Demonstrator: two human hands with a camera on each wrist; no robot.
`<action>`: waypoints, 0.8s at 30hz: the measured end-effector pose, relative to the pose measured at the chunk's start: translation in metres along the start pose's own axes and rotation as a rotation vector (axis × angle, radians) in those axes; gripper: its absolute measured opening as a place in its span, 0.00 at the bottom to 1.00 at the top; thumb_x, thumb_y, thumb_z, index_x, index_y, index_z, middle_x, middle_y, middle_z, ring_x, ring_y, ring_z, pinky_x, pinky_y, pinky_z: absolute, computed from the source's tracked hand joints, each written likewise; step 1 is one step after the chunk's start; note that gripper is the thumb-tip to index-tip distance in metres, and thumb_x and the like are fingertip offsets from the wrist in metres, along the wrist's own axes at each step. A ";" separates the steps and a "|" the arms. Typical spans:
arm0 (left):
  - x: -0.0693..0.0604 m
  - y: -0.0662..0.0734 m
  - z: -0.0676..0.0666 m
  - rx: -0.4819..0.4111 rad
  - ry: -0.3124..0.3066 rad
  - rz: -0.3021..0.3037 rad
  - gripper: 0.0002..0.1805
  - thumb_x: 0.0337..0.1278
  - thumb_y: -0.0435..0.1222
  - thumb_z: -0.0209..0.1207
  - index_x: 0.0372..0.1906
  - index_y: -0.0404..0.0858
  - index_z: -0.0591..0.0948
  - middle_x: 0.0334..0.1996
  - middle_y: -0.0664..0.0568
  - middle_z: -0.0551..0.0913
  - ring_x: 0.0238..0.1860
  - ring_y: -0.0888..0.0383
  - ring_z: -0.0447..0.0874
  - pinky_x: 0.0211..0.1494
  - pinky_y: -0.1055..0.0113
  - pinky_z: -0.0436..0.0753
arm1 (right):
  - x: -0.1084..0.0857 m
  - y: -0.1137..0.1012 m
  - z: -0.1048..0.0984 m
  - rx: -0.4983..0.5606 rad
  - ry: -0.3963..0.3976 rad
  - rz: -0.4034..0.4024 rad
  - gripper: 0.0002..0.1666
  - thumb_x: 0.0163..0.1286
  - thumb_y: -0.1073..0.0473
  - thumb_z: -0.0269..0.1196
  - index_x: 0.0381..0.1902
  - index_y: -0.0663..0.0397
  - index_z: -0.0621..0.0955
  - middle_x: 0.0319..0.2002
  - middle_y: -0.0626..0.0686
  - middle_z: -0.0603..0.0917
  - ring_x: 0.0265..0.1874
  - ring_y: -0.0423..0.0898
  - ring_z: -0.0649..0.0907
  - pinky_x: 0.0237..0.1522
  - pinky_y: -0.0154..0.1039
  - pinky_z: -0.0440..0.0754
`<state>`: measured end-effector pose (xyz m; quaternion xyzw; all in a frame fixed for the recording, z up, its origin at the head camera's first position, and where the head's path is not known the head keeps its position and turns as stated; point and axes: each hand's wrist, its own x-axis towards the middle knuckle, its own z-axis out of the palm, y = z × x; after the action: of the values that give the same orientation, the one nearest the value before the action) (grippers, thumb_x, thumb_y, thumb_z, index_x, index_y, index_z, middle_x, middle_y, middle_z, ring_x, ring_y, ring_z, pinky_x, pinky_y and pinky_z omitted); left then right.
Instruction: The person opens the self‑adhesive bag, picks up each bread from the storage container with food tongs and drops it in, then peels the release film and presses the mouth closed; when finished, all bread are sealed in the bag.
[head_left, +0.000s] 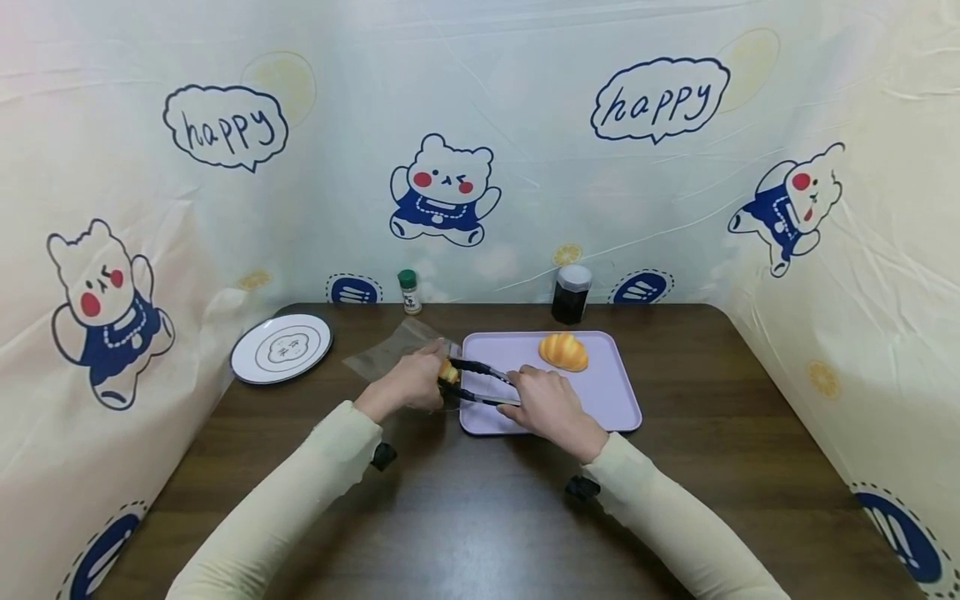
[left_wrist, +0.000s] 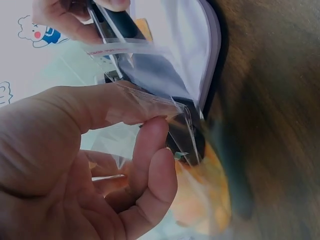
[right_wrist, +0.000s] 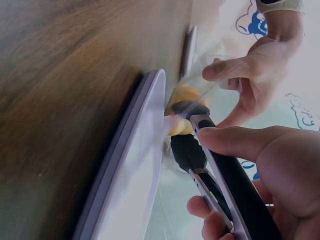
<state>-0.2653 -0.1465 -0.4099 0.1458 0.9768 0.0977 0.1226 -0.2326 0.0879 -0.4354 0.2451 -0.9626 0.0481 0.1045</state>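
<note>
My left hand (head_left: pixel 408 382) pinches the edge of a clear plastic bag (head_left: pixel 380 357), left of the lilac tray (head_left: pixel 603 392). In my right hand (head_left: pixel 551 406) is a pair of tongs (right_wrist: pixel 234 185) with black tips, which reach into the mouth of the bag. Between those tips a golden-yellow bread piece (right_wrist: pixel 181 125) shows, partly covered by the film. Through the plastic the left wrist view gives it as a blurred orange-yellow shape (left_wrist: pixel 207 192), so its full form is hidden. Another croissant (head_left: pixel 564 352) lies on the tray's upper part.
A white plate (head_left: pixel 315 346) with a line drawing lies at the table's back left. Along the back edge stand a small green-capped shaker (head_left: pixel 409 293) and a dark jar (head_left: pixel 572 296) with a pale lid. A printed cloth (head_left: pixel 525 100) surrounds the brown table (head_left: pixel 487 517).
</note>
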 end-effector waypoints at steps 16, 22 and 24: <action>0.005 0.002 0.003 -0.029 0.033 0.018 0.57 0.39 0.35 0.75 0.77 0.34 0.57 0.79 0.42 0.54 0.72 0.44 0.67 0.68 0.49 0.76 | 0.005 -0.005 -0.002 -0.001 0.018 -0.013 0.27 0.58 0.37 0.71 0.43 0.53 0.85 0.26 0.47 0.79 0.19 0.42 0.74 0.18 0.39 0.75; 0.004 0.004 0.006 -0.026 0.049 0.048 0.54 0.38 0.37 0.75 0.75 0.31 0.61 0.78 0.39 0.57 0.70 0.43 0.70 0.65 0.51 0.78 | 0.013 -0.004 -0.001 0.045 -0.032 0.040 0.26 0.60 0.38 0.71 0.41 0.54 0.86 0.24 0.47 0.77 0.19 0.42 0.74 0.18 0.36 0.72; 0.004 0.003 0.006 -0.020 0.049 0.051 0.54 0.38 0.36 0.74 0.75 0.30 0.61 0.78 0.38 0.56 0.71 0.41 0.68 0.67 0.51 0.77 | 0.014 -0.003 -0.001 0.052 -0.049 0.042 0.27 0.59 0.38 0.71 0.41 0.54 0.86 0.25 0.47 0.77 0.19 0.42 0.74 0.18 0.35 0.72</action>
<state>-0.2663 -0.1417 -0.4162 0.1668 0.9745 0.1142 0.0974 -0.2433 0.0789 -0.4312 0.2285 -0.9683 0.0692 0.0732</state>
